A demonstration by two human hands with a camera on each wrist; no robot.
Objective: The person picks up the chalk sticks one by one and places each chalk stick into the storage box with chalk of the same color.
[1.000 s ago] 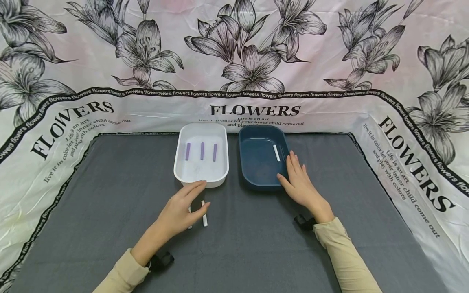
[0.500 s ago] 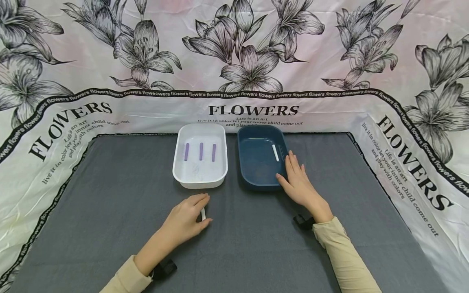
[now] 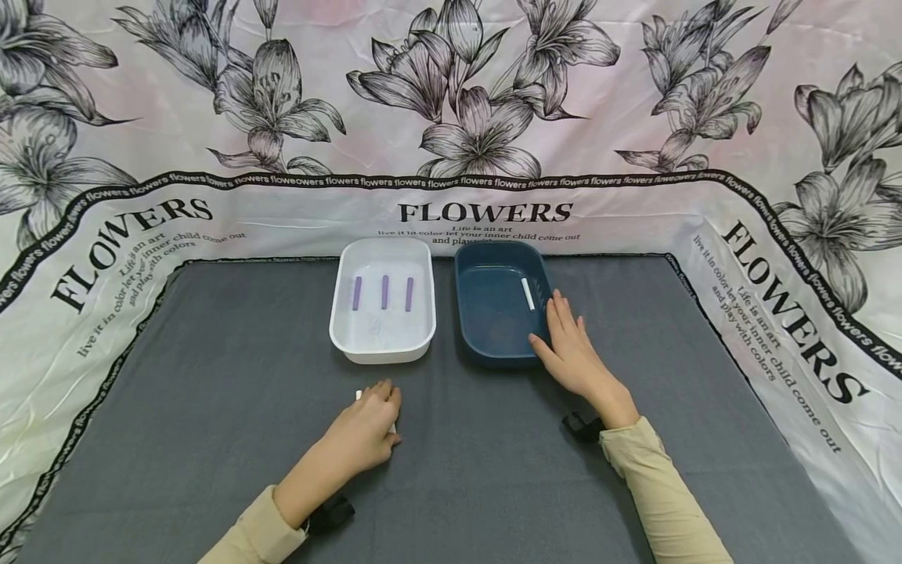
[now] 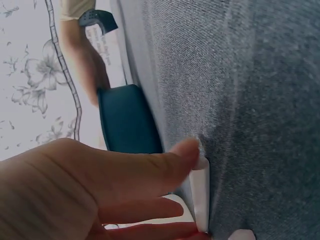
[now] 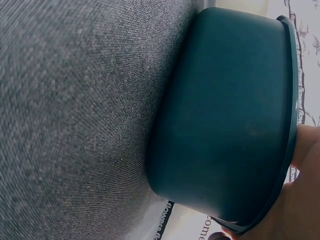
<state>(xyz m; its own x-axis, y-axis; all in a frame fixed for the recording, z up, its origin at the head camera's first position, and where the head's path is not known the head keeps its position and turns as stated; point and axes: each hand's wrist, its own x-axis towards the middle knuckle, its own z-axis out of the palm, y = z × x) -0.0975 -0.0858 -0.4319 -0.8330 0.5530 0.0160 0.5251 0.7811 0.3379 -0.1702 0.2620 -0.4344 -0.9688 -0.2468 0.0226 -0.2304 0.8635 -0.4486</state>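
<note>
On the grey cloth in front of the white tub, my left hand reaches down over two white chalk-like sticks. Its thumb and fingertips pinch one white stick at its two ends, close to the cloth. The end of the other white stick shows beside it; the hand mostly covers both in the head view. My right hand rests with straight fingers along the right rim of the dark blue tub. Inside that tub lies one white stick.
The white tub stands left of the blue one, with a narrow gap between. It holds a purple stick and two more like it in a row. Grey cloth covers the table, bordered by white flower-printed fabric.
My left hand has come down from the white tub's front edge, toward me, onto the white sticks, and its fingers have closed in. My right hand has stayed on the blue tub.
</note>
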